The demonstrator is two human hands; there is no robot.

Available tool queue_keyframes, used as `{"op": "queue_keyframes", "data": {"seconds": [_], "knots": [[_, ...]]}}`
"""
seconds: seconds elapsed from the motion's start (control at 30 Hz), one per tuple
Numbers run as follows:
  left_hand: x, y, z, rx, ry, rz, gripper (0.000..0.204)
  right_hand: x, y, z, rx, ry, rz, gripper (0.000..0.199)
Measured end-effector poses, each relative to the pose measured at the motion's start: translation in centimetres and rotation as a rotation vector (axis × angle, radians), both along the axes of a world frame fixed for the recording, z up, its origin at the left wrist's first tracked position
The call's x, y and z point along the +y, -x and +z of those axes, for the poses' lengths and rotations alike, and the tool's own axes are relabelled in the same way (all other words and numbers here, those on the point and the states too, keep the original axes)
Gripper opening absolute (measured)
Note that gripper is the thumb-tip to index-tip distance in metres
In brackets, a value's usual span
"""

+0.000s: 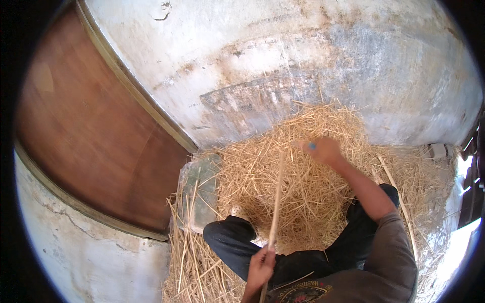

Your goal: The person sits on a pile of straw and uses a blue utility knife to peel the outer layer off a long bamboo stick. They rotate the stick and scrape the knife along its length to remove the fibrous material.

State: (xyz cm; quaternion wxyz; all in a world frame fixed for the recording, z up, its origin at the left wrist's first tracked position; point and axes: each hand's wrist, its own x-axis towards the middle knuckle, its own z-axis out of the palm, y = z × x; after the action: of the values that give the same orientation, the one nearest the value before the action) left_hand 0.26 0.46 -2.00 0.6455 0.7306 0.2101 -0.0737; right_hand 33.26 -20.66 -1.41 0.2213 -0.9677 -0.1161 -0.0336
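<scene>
Two big surfaces fill the far side of the view beyond both hands: a stained whitewashed wall (283, 60) and, off to the left of them, a brown wooden door (96, 136) in its frame; below these a heap of loose straw (303, 187) covers the floor under and around the hands, reaching the wall behind the right hand; a flat grey-green slab (197, 194) lies half buried in straw to the left of the left hand; the person's dark-trousered legs (232, 242) fold beneath both arms; a long thin stick (275, 202) runs from the left hand up toward the right hand, ending just short of it; the left hand (261, 267) has its grip closed round the lower part of that stick; the right hand (323, 150), arm stretched out over the heap, has its grip curled shut on a small blue thing (312, 146) that is too blurred to identify.
</scene>
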Motion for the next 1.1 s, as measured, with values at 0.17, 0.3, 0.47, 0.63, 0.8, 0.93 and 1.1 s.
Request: {"op": "queue_keyframes", "data": {"seconds": [0.17, 0.3, 0.47, 0.63, 0.8, 0.93, 1.1], "knots": [[-0.1, -2.2, 1.7, -0.092, 0.048, 0.036, 0.033, 3.8, 10.0, 0.7, -0.113, 0.113, 0.504, 0.075], [-1.3, -2.1, 1.8, -0.176, -0.176, -0.002, 0.032, 3.9, 9.3, 0.9, -0.05, 0.015, 0.489, 0.077], [-1.3, -2.3, 1.7, -0.171, -0.314, -0.027, 0.031, 3.6, 9.3, -0.1, -0.164, 0.083, 0.488, 0.078], [-1.2, -2.1, 1.0, -0.287, -0.412, -0.055, 0.03, 2.9, 7.3, 0.3, -0.123, 0.05, 0.386, 0.081], [-1.9, -0.4, 1.0, -0.199, -0.417, -0.086, 0.03, 0.4, 4.3, 2.8, 0.118, 0.16, 0.245, 0.084], [-2.6, -1.4, 3.1, -0.279, -0.516, -0.052, 0.031, 2.7, 10.5, 0.2, -0.207, 0.149, 0.411, 0.084], [-2.3, -0.7, 2.3, -0.262, -0.558, -0.128, 0.035, 0.4, 5.5, 1.3, 0.038, 0.017, 0.176, 0.085]]}}
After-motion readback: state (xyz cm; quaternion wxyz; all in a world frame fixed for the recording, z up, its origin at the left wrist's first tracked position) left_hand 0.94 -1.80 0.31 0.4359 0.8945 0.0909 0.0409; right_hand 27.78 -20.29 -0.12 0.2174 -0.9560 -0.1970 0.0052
